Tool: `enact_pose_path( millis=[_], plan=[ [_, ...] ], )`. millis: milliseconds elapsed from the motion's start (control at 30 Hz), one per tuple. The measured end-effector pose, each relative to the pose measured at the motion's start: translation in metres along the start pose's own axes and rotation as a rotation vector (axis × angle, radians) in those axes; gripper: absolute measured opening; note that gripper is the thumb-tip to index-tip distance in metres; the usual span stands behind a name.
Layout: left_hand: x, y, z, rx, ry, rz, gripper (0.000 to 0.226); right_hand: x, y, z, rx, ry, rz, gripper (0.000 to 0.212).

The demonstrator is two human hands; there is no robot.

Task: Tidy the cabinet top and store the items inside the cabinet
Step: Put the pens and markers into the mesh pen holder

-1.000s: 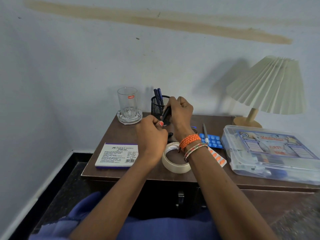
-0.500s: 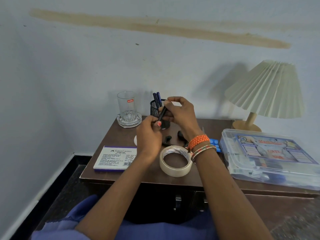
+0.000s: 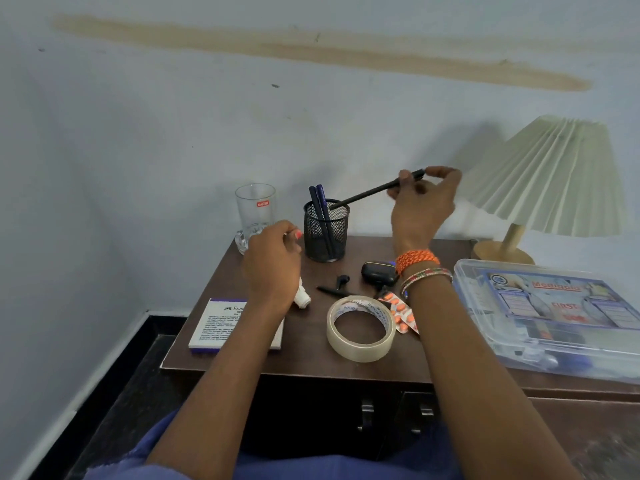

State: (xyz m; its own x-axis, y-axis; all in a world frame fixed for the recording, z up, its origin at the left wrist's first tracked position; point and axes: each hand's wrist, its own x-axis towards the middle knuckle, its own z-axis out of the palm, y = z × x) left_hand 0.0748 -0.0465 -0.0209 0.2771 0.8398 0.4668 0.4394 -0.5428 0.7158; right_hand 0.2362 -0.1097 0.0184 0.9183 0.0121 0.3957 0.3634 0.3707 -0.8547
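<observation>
My right hand (image 3: 420, 202) is raised above the brown cabinet top (image 3: 311, 351) and pinches one end of a black pen (image 3: 367, 192). The pen slants down to the left, its tip at the rim of the black mesh pen holder (image 3: 325, 233), which holds two dark blue pens (image 3: 320, 199). My left hand (image 3: 272, 261) hovers left of the holder with fingers curled; whether it holds anything is unclear. A small white bottle (image 3: 302, 296) lies under it. A tape roll (image 3: 360, 329), orange pill strip (image 3: 401, 313), black earbud case (image 3: 379, 271) and white stamp-pad box (image 3: 221, 323) lie on the top.
A clear glass (image 3: 255, 211) stands at the back left by the wall. A pleated lamp (image 3: 554, 178) and a clear plastic first aid box (image 3: 554, 313) fill the right side. Small black pieces (image 3: 337, 285) lie mid-top. Cabinet doors with metal handles (image 3: 367, 410) are closed below.
My right hand has lifted up and to the right, carrying the black pen to the holder's rim. My left hand let go of the pen and drew back to the left.
</observation>
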Motion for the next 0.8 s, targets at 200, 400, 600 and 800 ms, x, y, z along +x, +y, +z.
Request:
enact_pose_path(
  millis=[200, 400, 600, 800],
  plan=[
    [0.006, -0.001, 0.001, 0.022, -0.005, -0.028, 0.016, 0.013, 0.020, 0.018, -0.222, -0.195, -0.252, 0.016],
    [0.012, 0.003, 0.004, -0.027, 0.008, -0.034, 0.017, 0.014, 0.039, 0.037, -0.414, -0.350, -0.360, 0.012],
    [0.021, 0.000, 0.007, -0.065, 0.007, -0.052, 0.017, 0.017, 0.055, 0.052, -0.566, -0.503, -0.315, 0.013],
    [0.027, -0.003, 0.005, -0.042, 0.037, -0.052, 0.018, 0.026, 0.071, 0.058, -0.664, -0.560, -0.258, 0.012]
  ],
)
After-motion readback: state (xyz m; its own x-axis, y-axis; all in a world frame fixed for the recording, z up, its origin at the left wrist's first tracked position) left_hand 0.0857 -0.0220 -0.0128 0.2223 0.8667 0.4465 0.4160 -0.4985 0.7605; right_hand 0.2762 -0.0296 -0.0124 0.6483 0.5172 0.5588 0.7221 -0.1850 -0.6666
